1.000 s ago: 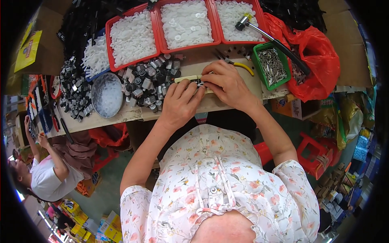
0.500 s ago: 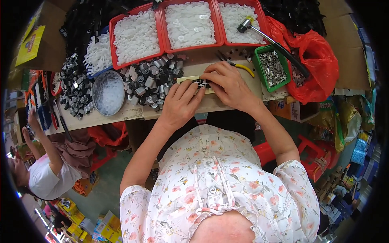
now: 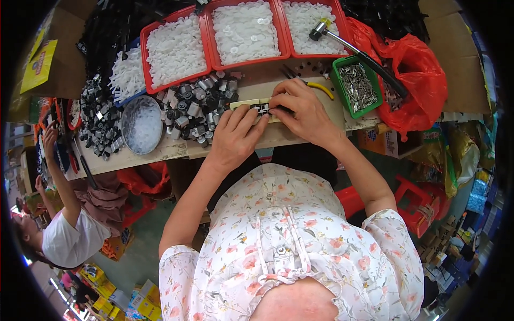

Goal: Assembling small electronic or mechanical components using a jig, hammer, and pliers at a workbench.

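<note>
On the bench in front of me lies a narrow cream-coloured plastic casing (image 3: 247, 102) with small dark and white parts in its open middle. The fingers of my left hand (image 3: 235, 136) press together along the near edge of its left half. At its right end, my right hand (image 3: 302, 112) pinches with thumb and fingertips; what is between them is mostly hidden by the fingers. Just left of the casing is a heap of small motors (image 3: 190, 109), silver and black. Behind my right hand lie pliers (image 3: 321, 88) with yellow handles.
Red trays (image 3: 246, 32) of white plastic parts line the back. A green basket (image 3: 356, 88) of metal pins, a hammer (image 3: 369, 61) and a red plastic bag (image 3: 415, 85) lie right. Left stand a metal bowl (image 3: 142, 125) and more motors. A co-worker (image 3: 75, 230) sits far left.
My hands stay at the casing, the right fingers shifting slightly and uncovering more of its middle. The co-worker's arm at the left has moved up toward the bench.
</note>
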A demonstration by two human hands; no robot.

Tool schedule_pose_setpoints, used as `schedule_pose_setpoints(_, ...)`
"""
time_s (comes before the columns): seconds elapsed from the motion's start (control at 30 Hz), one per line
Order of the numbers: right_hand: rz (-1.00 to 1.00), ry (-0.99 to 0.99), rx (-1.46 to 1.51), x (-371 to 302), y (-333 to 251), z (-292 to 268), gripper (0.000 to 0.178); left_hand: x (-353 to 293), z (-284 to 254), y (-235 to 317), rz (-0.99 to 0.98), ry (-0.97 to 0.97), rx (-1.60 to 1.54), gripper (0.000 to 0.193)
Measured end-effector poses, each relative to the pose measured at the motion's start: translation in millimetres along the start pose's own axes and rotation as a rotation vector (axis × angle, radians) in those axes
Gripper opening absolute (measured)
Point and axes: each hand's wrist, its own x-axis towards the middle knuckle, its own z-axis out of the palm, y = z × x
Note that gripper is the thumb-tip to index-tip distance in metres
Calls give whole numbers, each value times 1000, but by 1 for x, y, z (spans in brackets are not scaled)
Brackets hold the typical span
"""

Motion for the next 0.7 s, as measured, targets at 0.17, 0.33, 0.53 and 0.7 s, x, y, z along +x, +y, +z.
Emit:
schedule_pose_setpoints(0.17,-2,-39,-37,6,-1,1,12,0,-1,0,-7,-13,11,40)
schedule_pose_setpoints(0.33,-2,-35,-83,7,-4,0,10,-1,1,0,-10,-5,15,43)
schedule_pose_setpoints(0.53,6,36,-47,5,-14,-7,14,6,-6,11,-137,179,-93,43)
schedule_pose_setpoints(0.7,-21,69,0,0,-23,-8,16,29,-17,13,-377,141,-262,37)
